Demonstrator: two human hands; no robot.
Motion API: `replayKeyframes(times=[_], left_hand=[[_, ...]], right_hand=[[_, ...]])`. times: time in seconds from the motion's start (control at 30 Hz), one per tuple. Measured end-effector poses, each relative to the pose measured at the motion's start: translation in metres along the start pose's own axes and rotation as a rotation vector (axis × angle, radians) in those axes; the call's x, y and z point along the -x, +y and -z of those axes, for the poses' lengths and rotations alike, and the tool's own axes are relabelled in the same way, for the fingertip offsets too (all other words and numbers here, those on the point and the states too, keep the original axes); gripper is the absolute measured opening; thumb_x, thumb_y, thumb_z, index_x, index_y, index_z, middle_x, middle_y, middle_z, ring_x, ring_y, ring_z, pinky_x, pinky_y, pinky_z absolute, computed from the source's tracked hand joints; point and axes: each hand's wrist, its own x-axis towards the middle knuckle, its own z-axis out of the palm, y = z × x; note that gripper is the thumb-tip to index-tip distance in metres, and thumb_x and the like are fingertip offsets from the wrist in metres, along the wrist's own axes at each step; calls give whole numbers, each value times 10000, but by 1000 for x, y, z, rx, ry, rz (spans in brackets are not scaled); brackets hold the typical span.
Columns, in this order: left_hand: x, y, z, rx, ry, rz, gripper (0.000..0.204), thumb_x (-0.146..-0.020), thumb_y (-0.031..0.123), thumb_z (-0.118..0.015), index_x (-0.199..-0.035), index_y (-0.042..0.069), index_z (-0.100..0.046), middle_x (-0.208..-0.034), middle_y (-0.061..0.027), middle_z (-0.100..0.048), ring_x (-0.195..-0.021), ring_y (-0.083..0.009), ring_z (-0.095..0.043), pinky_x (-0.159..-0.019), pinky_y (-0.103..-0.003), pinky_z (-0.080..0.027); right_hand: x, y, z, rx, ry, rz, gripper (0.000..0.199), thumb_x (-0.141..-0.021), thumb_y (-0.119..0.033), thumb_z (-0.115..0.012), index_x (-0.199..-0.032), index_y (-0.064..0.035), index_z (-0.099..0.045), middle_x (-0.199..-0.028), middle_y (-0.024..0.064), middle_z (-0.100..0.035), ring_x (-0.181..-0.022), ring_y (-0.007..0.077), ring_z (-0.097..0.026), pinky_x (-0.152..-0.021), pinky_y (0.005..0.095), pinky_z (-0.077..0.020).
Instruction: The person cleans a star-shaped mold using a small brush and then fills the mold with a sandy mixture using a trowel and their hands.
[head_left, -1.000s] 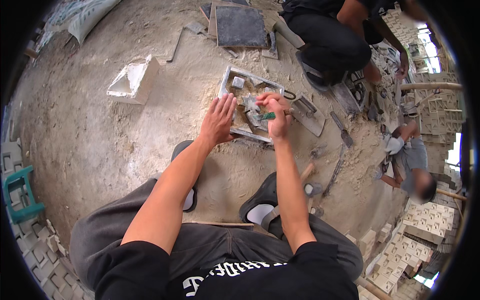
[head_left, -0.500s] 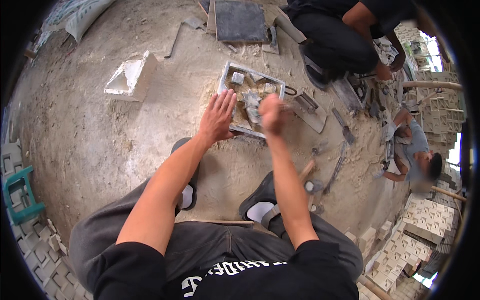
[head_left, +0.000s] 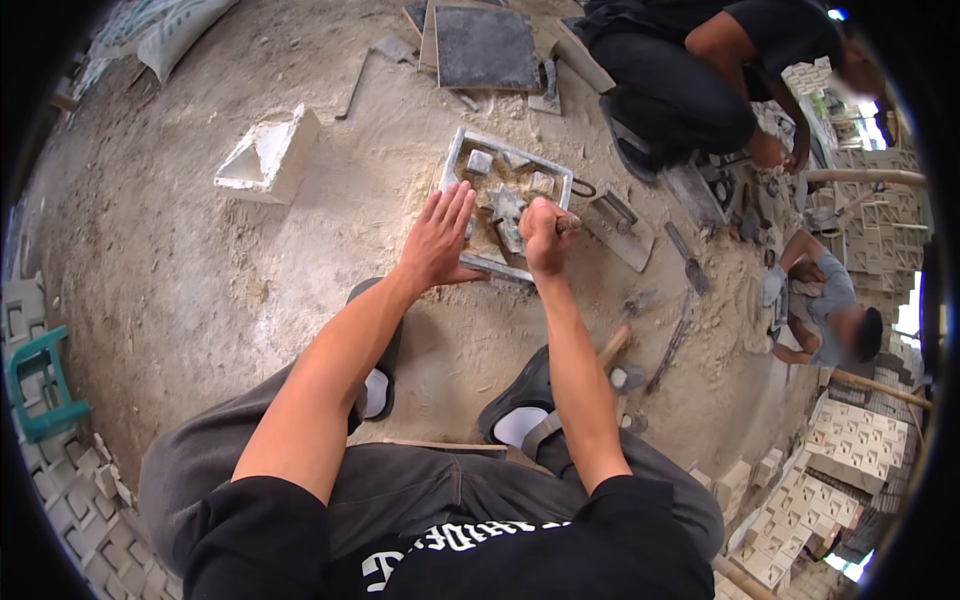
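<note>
Head view: left hand (head_left: 438,238) flat against lower left edge of frame (head_left: 520,153), fingers straight, gripping nothing; right hand (head_left: 545,238) clamped on tool handle (head_left: 568,224) by right edge. Star piece (head_left: 505,202) mid-frame. Looks partway: pieces placed, gaps seemingly unfilled to rim

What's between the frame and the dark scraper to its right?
A flat trowel lies between the frame and the scraper; the head view shows it.

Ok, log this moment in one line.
left hand: open, at left of square frame | right hand: closed on tool handle | star-shaped piece: inside frame | frame: on dusty ground | trowel: beside frame
</note>
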Motion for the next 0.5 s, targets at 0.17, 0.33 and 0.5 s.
replayKeyframes(times=[0.17,0.33,0.5], left_hand=[[5,-8,2,-8,8,39,1376,-574,774,-744,-1490,-104,-211,-1560,-232,-287,-1484,-348,-222,-1227,-457,-153],[6,-10,4,26,53,7,1379,-566,767,-752,-1485,-111,-216,-1554,-233,-295,-1479,-354,-233,-1225,-460,-161],[0,-8,-1,10,38,-10,1379,-569,777,-743,-1483,-112,-216,-1558,-231,-287,-1483,-348,-224,-1227,-460,-160]], right_hand=[[-15,-32,-2,-120,-119,-54,471,-996,-142,-453,-551,-84,-313,-495,-14,-322,-420,82,-256,-409,290,-222],[-22,-78,-11,-287,-180,-21,483,-989,-165,-488,-541,-40,-359,-505,-19,-369,-441,76,-298,-425,297,-217],[2,-13,2,-268,-175,-105,448,-955,-108,-527,-546,-36,-359,-498,-22,-376,-440,65,-287,-418,294,-224]])
